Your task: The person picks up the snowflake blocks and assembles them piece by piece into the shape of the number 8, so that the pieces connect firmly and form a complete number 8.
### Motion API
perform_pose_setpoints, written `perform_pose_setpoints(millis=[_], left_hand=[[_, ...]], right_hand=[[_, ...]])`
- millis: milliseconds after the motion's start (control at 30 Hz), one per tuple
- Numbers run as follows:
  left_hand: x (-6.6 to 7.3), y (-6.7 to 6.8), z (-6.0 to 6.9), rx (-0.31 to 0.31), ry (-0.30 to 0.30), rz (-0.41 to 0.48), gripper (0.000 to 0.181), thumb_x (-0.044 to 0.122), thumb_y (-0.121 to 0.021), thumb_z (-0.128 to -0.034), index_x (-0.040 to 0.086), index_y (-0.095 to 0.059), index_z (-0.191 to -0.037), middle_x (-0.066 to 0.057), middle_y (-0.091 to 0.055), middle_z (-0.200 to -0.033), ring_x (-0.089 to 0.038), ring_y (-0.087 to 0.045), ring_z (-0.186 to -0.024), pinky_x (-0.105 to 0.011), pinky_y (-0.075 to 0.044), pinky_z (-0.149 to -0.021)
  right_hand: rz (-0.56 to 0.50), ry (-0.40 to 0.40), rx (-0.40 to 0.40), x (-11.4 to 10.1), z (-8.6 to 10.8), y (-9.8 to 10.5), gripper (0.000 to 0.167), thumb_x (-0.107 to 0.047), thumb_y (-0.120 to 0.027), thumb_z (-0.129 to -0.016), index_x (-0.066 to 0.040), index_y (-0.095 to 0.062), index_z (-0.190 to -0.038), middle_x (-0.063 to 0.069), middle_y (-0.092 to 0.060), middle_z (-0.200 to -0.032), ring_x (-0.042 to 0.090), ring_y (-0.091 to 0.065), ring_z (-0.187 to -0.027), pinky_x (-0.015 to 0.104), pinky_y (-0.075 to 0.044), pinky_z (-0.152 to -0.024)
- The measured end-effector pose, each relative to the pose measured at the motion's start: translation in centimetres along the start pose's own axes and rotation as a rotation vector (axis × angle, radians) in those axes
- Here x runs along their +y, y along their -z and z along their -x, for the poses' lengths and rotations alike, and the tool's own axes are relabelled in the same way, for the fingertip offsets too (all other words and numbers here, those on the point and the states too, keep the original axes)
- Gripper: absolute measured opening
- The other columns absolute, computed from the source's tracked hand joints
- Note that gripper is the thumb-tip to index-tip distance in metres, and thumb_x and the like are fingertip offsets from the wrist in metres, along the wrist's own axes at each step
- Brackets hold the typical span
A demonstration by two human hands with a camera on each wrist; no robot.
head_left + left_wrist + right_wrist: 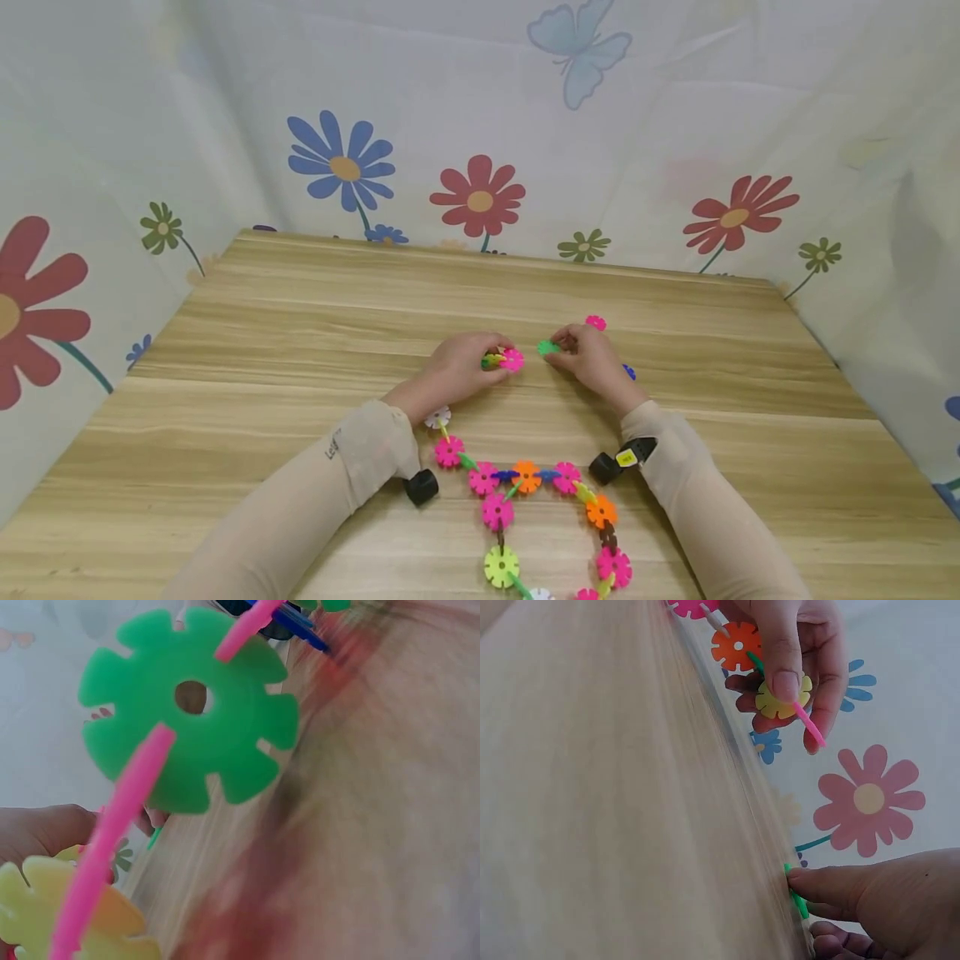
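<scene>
Thumb and fingers of my left hand (465,367) pinch a yellow notched snowflake disc (774,705). A pink disc (513,359) is slotted into its free edge. From that disc a chain runs back past an orange disc (737,646) and, under my left wrist, a white disc (438,417). It joins a closed loop of discs near the front, among them a lime disc (502,567). Close up in the left wrist view hangs a large green disc (135,682) with pink discs slotted in. My right hand (588,362) pinches a separate green disc (548,347), apart from the chain.
A loose pink disc (596,322) lies just beyond my right hand. A blue disc (628,372) is partly hidden beside that hand. The wooden table (225,333) ends at a flower-printed curtain (420,100) at the back and sides.
</scene>
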State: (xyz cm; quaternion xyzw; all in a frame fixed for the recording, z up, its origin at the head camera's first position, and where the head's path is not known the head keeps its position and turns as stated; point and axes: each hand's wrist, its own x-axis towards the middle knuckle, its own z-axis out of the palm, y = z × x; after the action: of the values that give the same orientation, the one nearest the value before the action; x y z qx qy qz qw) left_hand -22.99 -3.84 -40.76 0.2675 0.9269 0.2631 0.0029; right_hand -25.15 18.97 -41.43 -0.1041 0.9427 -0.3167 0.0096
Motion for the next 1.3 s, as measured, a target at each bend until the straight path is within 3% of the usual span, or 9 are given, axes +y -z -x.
perform_pose_setpoints(millis=[267,533,767,900,1133,1300], left_hand=[[0.1,0.2,-0.1,-0.01,0.004,-0.001,0.039,0.029,-0.068,-0.0894,0.015,-0.062,-0.125,-0.003,-0.067,-0.121,-0.019,-0.063,-0.11,-0.036,-0.05,-0.096],[0.0,0.2,-0.2,-0.015,0.014,0.009,0.039,0.029,-0.068,-0.0895,0.015,-0.061,-0.126,-0.003,-0.066,-0.122,-0.02,-0.062,-0.111,-0.036,-0.049,-0.097],[-0.1,0.1,0.0,-0.005,0.015,0.019,0.041,0.029,-0.068,-0.0893,0.014,-0.061,-0.126,-0.004,-0.065,-0.125,-0.021,-0.062,-0.113,-0.037,-0.049,-0.098],[-0.3,0.1,0.0,-0.005,0.017,0.015,0.043,0.03,-0.068,-0.0897,0.013,-0.06,-0.128,-0.006,-0.062,-0.131,-0.024,-0.059,-0.12,-0.038,-0.046,-0.103],[-0.3,0.0,-0.1,-0.001,0.008,0.024,0.042,0.029,-0.068,-0.09,0.012,-0.06,-0.129,-0.008,-0.061,-0.132,-0.025,-0.057,-0.123,-0.039,-0.044,-0.106],[-0.2,0.0,0.0,0.011,0.005,0.024,0.043,0.029,-0.068,-0.0899,0.012,-0.061,-0.128,-0.009,-0.062,-0.131,-0.025,-0.057,-0.123,-0.038,-0.044,-0.105]], right_hand=[[-0.021,-0.02,-0.013,0.1,-0.1,0.3,0.032,-0.016,-0.072,-0.086,0.001,-0.059,-0.11,0.019,-0.065,-0.108,0.03,-0.06,-0.101,0.041,-0.049,-0.09],[-0.066,0.012,-0.021,0.0,-0.1,0.7,0.029,-0.007,-0.072,-0.084,0.001,-0.056,-0.106,0.017,-0.063,-0.098,0.022,-0.058,-0.084,0.026,-0.045,-0.073],[-0.248,-0.035,-0.06,-0.6,0.6,1.0,0.021,-0.002,-0.065,-0.089,0.006,-0.057,-0.106,0.019,-0.062,-0.096,0.015,-0.06,-0.075,0.028,-0.058,-0.063],[-0.246,0.027,-0.069,-1.2,1.2,1.0,0.013,-0.002,-0.065,-0.088,0.004,-0.06,-0.097,0.017,-0.065,-0.09,0.013,-0.063,-0.074,0.026,-0.058,-0.063],[-0.186,0.215,-0.057,-1.9,1.9,0.6,0.009,-0.003,-0.069,-0.086,0.0,-0.061,-0.084,0.016,-0.067,-0.085,0.017,-0.066,-0.074,0.022,-0.056,-0.061],[-0.165,0.232,-0.081,-2.3,2.2,0.5,0.008,-0.003,-0.068,-0.086,-0.001,-0.061,-0.084,0.015,-0.069,-0.085,0.018,-0.067,-0.075,0.022,-0.055,-0.063]])
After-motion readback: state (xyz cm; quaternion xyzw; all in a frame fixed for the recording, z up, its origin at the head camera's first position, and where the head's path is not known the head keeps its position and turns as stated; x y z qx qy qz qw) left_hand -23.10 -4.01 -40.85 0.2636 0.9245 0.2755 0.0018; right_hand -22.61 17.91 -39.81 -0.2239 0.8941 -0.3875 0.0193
